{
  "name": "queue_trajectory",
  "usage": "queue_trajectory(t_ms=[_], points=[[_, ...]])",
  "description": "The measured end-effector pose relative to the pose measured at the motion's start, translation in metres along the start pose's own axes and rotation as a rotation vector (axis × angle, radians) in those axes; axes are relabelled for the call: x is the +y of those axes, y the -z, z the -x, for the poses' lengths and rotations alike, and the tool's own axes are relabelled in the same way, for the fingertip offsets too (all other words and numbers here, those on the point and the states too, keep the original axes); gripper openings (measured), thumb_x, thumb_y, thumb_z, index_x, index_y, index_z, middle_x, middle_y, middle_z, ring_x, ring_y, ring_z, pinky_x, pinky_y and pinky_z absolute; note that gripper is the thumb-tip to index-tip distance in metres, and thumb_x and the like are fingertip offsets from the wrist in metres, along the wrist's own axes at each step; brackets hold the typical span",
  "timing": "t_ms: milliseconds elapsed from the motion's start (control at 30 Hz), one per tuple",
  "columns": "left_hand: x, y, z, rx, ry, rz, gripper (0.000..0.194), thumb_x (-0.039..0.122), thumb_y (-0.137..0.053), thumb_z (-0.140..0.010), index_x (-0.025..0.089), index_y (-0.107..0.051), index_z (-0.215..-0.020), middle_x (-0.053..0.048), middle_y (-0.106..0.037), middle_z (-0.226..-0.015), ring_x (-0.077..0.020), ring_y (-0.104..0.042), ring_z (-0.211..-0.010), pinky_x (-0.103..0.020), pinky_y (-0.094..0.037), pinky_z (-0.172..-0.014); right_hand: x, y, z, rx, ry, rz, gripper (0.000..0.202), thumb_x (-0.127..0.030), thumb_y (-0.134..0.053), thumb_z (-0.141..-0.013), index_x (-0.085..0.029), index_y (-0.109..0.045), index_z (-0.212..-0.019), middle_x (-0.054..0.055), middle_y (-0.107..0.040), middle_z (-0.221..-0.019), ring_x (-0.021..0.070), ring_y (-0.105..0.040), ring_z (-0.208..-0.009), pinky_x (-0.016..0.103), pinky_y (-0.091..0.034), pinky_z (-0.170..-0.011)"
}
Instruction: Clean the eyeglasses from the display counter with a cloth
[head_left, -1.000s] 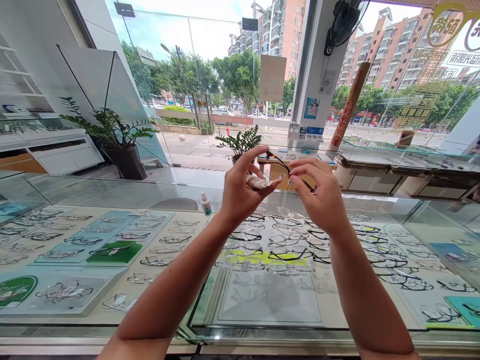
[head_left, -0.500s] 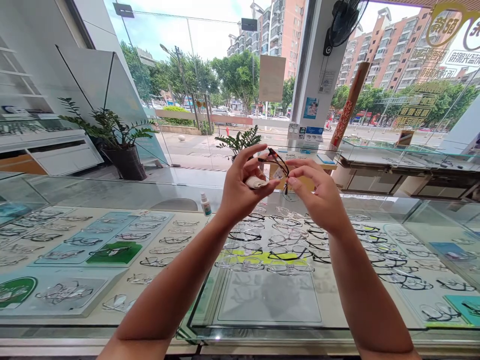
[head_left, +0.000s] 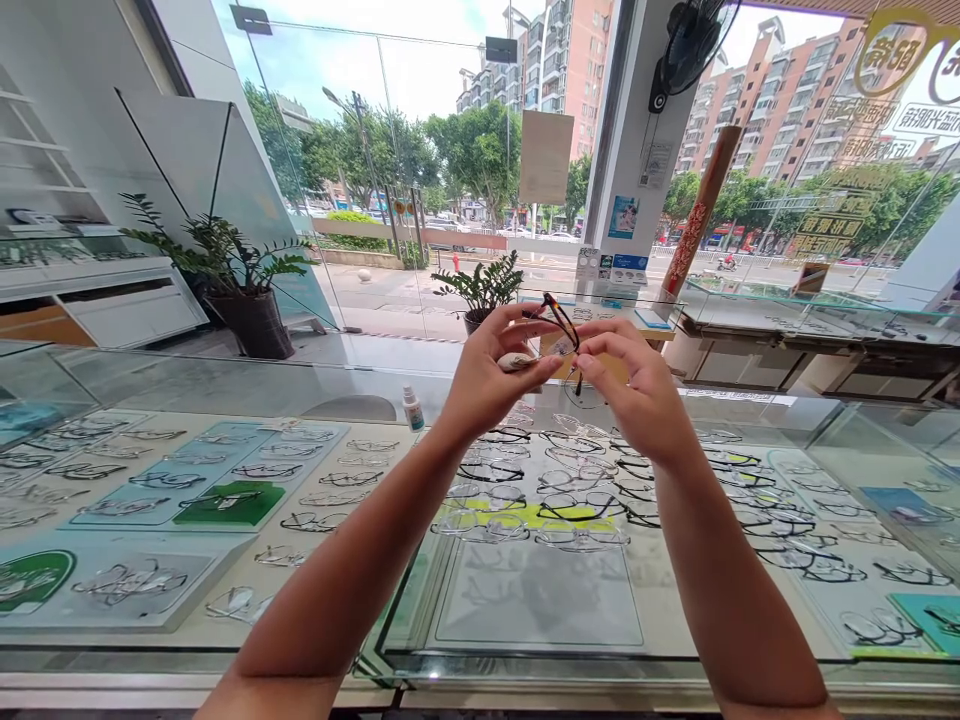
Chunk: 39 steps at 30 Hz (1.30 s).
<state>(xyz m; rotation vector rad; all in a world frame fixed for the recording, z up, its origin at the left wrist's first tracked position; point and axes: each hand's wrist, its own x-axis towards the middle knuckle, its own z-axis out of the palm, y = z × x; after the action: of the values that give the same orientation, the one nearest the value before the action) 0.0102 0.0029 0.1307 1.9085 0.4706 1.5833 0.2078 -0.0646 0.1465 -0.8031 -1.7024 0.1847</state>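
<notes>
Both hands hold a pair of dark-framed eyeglasses with orange-brown parts, raised above the glass counter. My left hand is closed, its thumb and fingers at the near side of the frame. A rolled whitish cloth is tucked in its palm. From the other side, my right hand pinches the frame between thumb and fingertips. A small pale tag hangs by the lenses. The fingers partly cover the frame, so its exact pose is hard to make out.
Under the glass, the display counter holds many eyeglasses in rows. A small white spray bottle stands on top, left of my hands. Potted plants and a large window lie beyond, with a wall fan at upper right.
The eyeglasses and my left hand have shifted slightly right, and the frame has turned a little. The cloth shows less in my left palm. My right hand keeps its pinch.
</notes>
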Motion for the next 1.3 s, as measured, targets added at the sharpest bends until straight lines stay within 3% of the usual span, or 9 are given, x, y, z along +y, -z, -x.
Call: queue_trajectory(t_ms=[300, 433, 567, 733, 833, 900, 1067, 1200, 1300], points=[[0.018, 0.0, 0.0, -0.01, 0.204, 0.091, 0.077, 0.046, -0.097, -0.075, 0.023, -0.064, -0.14, -0.012, -0.083, -0.124, -0.0125, -0.072, -0.071, -0.022, -0.062, -0.058, 0.005, -0.005, 0.0, -0.04, -0.058, -0.11, 0.013, -0.03, -0.067, -0.102, -0.024, -0.074, -0.092, 0.009, -0.075, -0.121, 0.0273, -0.069, -0.119, 0.051, -0.052, -0.108], [0.018, 0.0, 0.0, -0.002, 0.232, 0.101, 0.078, 0.047, -0.099, -0.072, 0.022, -0.065, -0.138, -0.013, -0.083, -0.123, -0.0133, -0.071, -0.072, -0.022, -0.061, -0.056, 0.003, -0.006, 0.001, -0.042, -0.073, -0.109, 0.013, -0.031, -0.066, -0.102, -0.024, -0.075, -0.096, 0.006, -0.079, -0.106, 0.024, -0.071, -0.102, 0.047, -0.054, -0.098], [0.017, 0.0, 0.0, -0.004, 0.237, 0.109, 0.077, 0.045, -0.099, -0.073, 0.023, -0.065, -0.139, -0.012, -0.082, -0.122, -0.0123, -0.069, -0.071, -0.022, -0.059, -0.056, 0.0, -0.008, 0.003, -0.009, -0.064, -0.093, 0.013, -0.031, -0.067, -0.101, -0.023, -0.076, -0.095, 0.005, -0.08, -0.103, 0.0228, -0.072, -0.098, 0.044, -0.055, -0.095], [0.024, -0.002, 0.003, 0.078, 0.205, 0.084, 0.061, 0.039, -0.095, -0.076, 0.024, -0.067, -0.128, -0.008, -0.08, -0.122, -0.0097, -0.065, -0.071, -0.019, -0.055, -0.054, 0.007, -0.011, 0.001, 0.119, -0.086, -0.129, 0.012, -0.031, -0.069, -0.099, -0.023, -0.076, -0.093, 0.005, -0.081, -0.107, 0.0229, -0.073, -0.101, 0.044, -0.056, -0.095], [0.03, -0.006, 0.005, 0.128, 0.194, 0.019, 0.034, 0.04, -0.09, -0.079, 0.02, -0.072, -0.099, -0.001, -0.073, -0.087, -0.0065, -0.055, -0.058, -0.018, -0.049, -0.049, 0.011, -0.013, 0.0, 0.246, -0.044, -0.04, 0.01, -0.028, -0.07, -0.099, -0.024, -0.077, -0.093, 0.006, -0.08, -0.107, 0.0251, -0.073, -0.106, 0.046, -0.057, -0.096], [0.034, -0.01, 0.006, 0.075, 0.207, -0.03, 0.029, 0.043, -0.087, -0.082, 0.018, -0.073, -0.084, 0.002, -0.063, -0.069, -0.0065, -0.052, -0.053, -0.019, -0.048, -0.049, 0.011, -0.015, 0.0, 0.289, 0.035, 0.058, 0.011, -0.026, -0.069, -0.1, -0.024, -0.076, -0.092, 0.007, -0.08, -0.107, 0.0264, -0.073, -0.109, 0.048, -0.058, -0.096], [0.035, -0.016, 0.009, 0.011, 0.26, 0.003, 0.036, 0.048, -0.093, -0.079, 0.016, -0.085, -0.094, -0.002, -0.071, -0.075, -0.009, -0.057, -0.059, -0.021, -0.052, -0.053, 0.007, -0.028, 0.007, 0.304, 0.219, 0.268, 0.009, -0.021, -0.068, -0.102, -0.024, -0.076, -0.098, 0.008, -0.079, -0.109, 0.0279, -0.075, -0.109, 0.051, -0.06, -0.099], [0.026, -0.015, 0.007, 0.053, 0.329, 0.085, 0.037, 0.045, -0.098, -0.071, 0.017, -0.084, -0.09, -0.002, -0.072, -0.075, -0.0093, -0.058, -0.062, -0.021, -0.053, -0.056, 0.003, -0.034, 0.01, 0.274, 0.254, 0.32, 0.01, -0.018, -0.067, -0.102, -0.022, -0.076, -0.104, 0.011, -0.08, -0.112, 0.0291, -0.076, -0.112, 0.051, -0.06, -0.1], [0.023, -0.012, 0.005, 0.051, 0.343, 0.048, 0.033, 0.042, -0.096, -0.071, 0.017, -0.083, -0.089, 0.0, -0.069, -0.071, -0.009, -0.056, -0.06, -0.022, -0.052, -0.057, 0.0, -0.022, 0.01, 0.201, 0.229, 0.283, 0.012, -0.021, -0.067, -0.099, -0.023, -0.076, -0.106, 0.007, -0.082, -0.109, 0.0255, -0.077, -0.102, 0.046, -0.062, -0.094]])
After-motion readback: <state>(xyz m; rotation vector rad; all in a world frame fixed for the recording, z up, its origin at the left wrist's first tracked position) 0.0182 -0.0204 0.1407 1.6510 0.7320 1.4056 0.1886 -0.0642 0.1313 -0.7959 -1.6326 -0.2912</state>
